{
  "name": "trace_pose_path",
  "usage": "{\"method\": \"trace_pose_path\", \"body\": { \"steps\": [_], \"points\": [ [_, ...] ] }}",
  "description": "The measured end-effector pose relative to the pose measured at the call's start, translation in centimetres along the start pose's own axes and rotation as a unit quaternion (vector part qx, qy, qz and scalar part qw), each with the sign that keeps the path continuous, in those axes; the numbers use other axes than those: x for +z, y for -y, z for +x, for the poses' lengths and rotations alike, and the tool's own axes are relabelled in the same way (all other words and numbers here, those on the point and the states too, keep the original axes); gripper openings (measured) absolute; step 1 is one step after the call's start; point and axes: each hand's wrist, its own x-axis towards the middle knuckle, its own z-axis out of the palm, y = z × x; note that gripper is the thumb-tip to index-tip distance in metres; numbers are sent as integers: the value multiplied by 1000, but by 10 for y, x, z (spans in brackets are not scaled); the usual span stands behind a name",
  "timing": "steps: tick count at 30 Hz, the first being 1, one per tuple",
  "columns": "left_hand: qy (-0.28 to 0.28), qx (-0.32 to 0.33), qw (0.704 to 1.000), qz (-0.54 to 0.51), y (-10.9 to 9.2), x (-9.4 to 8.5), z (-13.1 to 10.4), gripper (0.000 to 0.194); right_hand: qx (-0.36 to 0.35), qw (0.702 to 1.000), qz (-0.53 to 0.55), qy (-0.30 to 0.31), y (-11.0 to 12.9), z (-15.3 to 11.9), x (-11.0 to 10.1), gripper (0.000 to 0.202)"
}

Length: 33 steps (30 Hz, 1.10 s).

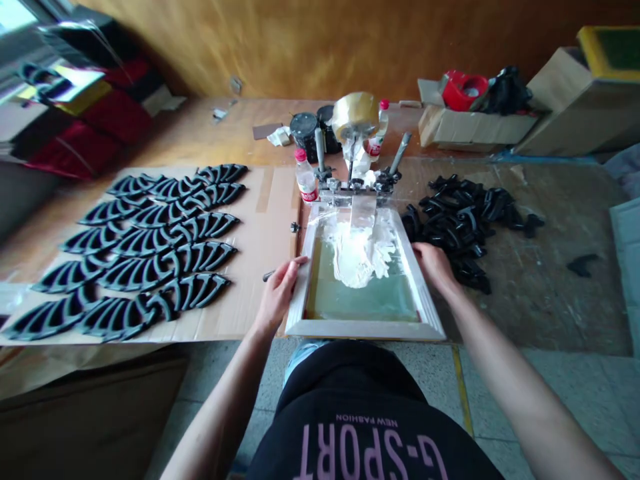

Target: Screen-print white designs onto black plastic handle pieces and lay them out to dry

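A screen printing frame (pixel 365 328) with pale metal sides lies in front of me, clamped at its far end. White ink (pixel 356 260) is smeared over the far half of its green mesh, below an upright squeegee (pixel 363 212). My left hand (pixel 280 290) is closed at the left side of the frame, fingertips on its edge. A short dark stick-like piece (pixel 269 275) shows beside that hand; whether it is held is unclear. At the right side, my right hand (pixel 434 265) is closed on the frame's edge, its fingers partly hidden, beside a heap of black plastic parts (pixel 457 223).
Rows of black slatted parts (pixel 165 230) cover cardboard (pixel 257 293) on the left. Behind the clamp (pixel 355 187) stand plastic bottles (pixel 306 177), dark tubs (pixel 303 130) and a tape roll (pixel 356 115). Cardboard boxes (pixel 475 130) sit at the back right.
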Motion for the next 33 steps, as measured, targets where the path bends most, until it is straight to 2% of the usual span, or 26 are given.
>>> {"method": "trace_pose_path", "body": {
  "steps": [2,4,5,7,9,11,15,18,20,23,25,27,30,33],
  "points": [
    [14,-34,999,-1,35,4,0,62,0,998,-3,-55,11,21,-10,32],
    [7,-48,999,24,65,9,6,69,-56,993,-13,-103,38,43,-10,47],
    [1,-50,998,47,77,12,9,69,-91,990,-24,-105,54,52,-7,55],
    [-8,-52,994,91,92,14,14,66,-137,988,-46,-54,83,62,4,54],
    [-7,-52,992,112,97,14,17,63,-146,987,-61,31,101,59,16,33],
    [-1,-56,992,113,97,14,17,61,-162,980,-74,92,105,42,24,16],
    [0,-69,994,90,92,14,13,61,-298,940,-66,154,93,1,21,26],
    [0,-70,995,70,91,15,12,60,-349,915,-28,200,87,-7,12,24],
    [-5,-70,995,65,91,15,12,60,-323,929,-28,180,88,-6,11,21],
    [-14,-73,995,60,91,15,13,62,-304,944,-58,115,91,-12,19,26],
    [-16,-80,995,50,90,16,12,63,-326,937,-55,114,92,-22,25,29],
    [-16,-85,996,40,86,16,11,62,-326,936,-27,129,93,-25,27,24],
    [-6,-82,996,22,73,15,7,64,-259,961,28,98,100,-5,22,17],
    [9,-76,997,-9,48,10,2,68,-192,980,52,31,104,38,6,40]
  ]
}}
